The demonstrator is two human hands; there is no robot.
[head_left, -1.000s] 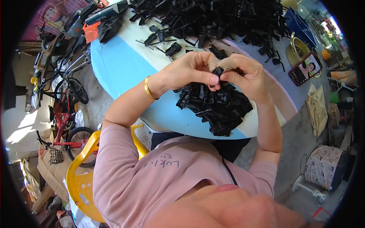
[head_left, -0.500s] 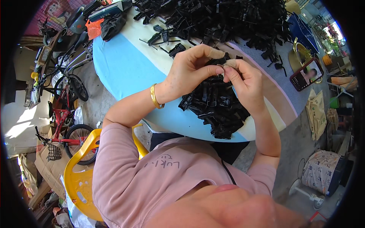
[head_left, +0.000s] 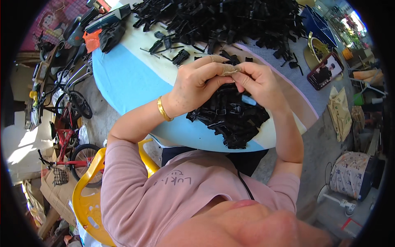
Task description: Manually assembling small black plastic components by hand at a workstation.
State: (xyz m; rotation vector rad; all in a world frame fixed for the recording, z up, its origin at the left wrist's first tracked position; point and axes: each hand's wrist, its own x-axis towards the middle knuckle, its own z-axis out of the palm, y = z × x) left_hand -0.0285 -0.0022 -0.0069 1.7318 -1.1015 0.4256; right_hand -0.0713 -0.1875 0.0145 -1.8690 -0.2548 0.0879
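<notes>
My left hand (head_left: 193, 84) and my right hand (head_left: 259, 82) meet fingertip to fingertip above a heap of small black plastic parts (head_left: 230, 113). Beige finger tape (head_left: 228, 70) wraps fingers of the left hand, whose thumb is bent in against them. Thumb and fingers of the right hand are pinched at the tip of that tape. Whether a small part sits between the left fingers is hidden. A gold bangle (head_left: 163, 108) circles my left wrist. Just beyond the hands, black parts (head_left: 230, 57) show behind the knuckles.
A much larger pile of black parts (head_left: 222, 22) covers the table's far side. Loose parts (head_left: 163, 41) lie on the striped tablecloth (head_left: 123, 78). At right are a phone (head_left: 326, 71) and a gold-coloured bowl (head_left: 316, 49). A yellow chair (head_left: 88, 193) and red bicycle (head_left: 68, 152) stand left.
My left fingers have stretched further over toward the right hand, and the right fingertips have moved onto the taped finger's tip. The whole view has shifted slightly; the phone's picture has changed.
</notes>
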